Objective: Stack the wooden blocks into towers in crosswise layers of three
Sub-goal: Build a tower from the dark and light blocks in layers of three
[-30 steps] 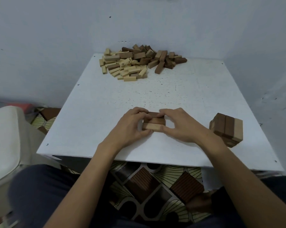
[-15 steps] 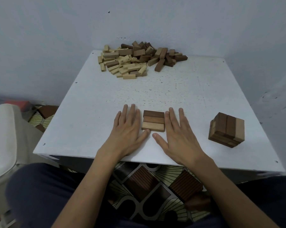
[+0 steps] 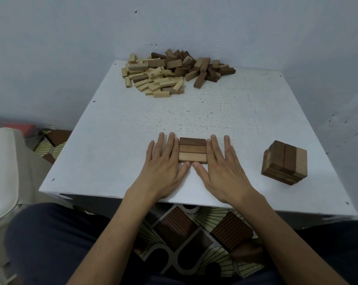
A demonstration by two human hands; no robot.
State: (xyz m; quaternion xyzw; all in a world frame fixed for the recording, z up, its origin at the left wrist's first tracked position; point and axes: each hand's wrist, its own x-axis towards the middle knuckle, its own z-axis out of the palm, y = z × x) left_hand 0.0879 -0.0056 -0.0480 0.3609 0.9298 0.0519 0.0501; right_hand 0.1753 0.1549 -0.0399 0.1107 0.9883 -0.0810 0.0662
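Observation:
Three wooden blocks lie side by side as one flat layer near the front of the white table, the nearest one lighter than the two behind. My left hand lies flat against the layer's left ends, fingers straight. My right hand lies flat against its right ends. Both thumbs touch the layer's near edge. A short finished stack of crosswise layers stands at the right. A loose pile of light and dark blocks lies at the table's far edge.
Grey walls close the table in at the back and right. A white chair stands at the left. Patterned floor and my dark-clad legs show below the table's front edge.
My hands uncurled from the three blocks and flattened on the table beside them, then closed in so fingers and thumbs now press the layer square.

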